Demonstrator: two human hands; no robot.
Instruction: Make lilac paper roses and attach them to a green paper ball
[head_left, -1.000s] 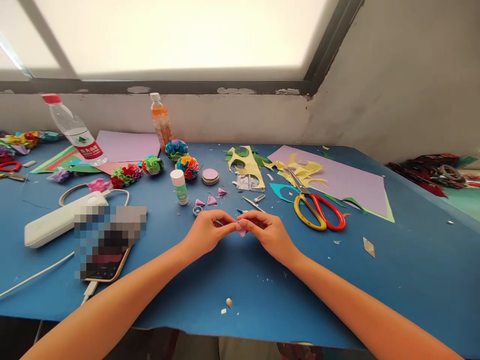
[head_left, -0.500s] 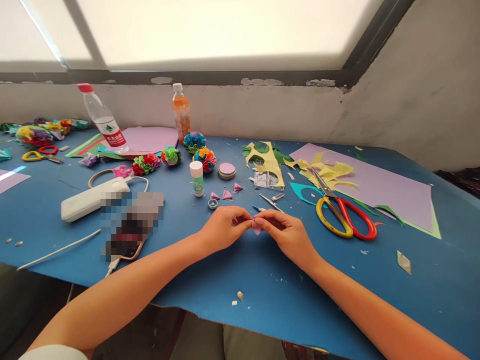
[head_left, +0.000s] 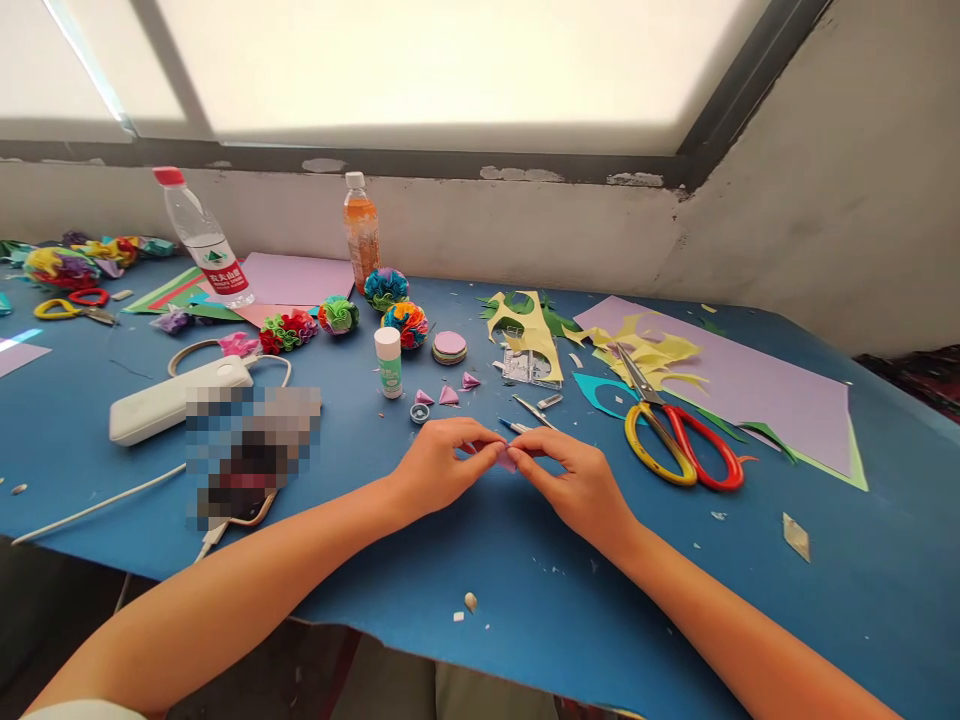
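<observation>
The small pink paper piece point(head_left: 508, 461) sat between the two hands, pinched from both sides just above the blue table top point(head_left: 825, 580). The left hand point(head_left: 439, 467) was closed on it from that hand's inner side, thumb and forefinger tips together on one edge. The right hand point(head_left: 579, 480) met it from the opposite side, fingers curled, thumb and forefinger nipped on the other edge. Neither hand was nearer: both touched it, their fingertips almost meeting. The piece was too small and too covered to tell its long axis; what showed hung a little below the fingertips.

Just beyond the left hand's fingertips lay three small folded pink paper cones point(head_left: 448, 395) in a row, a tiny round cap point(head_left: 419, 412) and an upright white glue stick with a green label point(head_left: 388, 362). Beyond the right hand's fingertips lay thin metal tweezers point(head_left: 536, 410). Farther out on that hand's outer side were scissors with one yellow and one red handle point(head_left: 684, 447), resting partly on a lilac paper sheet point(head_left: 757, 385). Out past the left wrist lay a blurred phone point(head_left: 247, 460) beside a white oblong power bank point(head_left: 176, 400).

The table was strewn with paper scraps point(head_left: 795, 535) and stood under a bright window point(head_left: 450, 60) set in a grey plaster wall point(head_left: 862, 180).
</observation>
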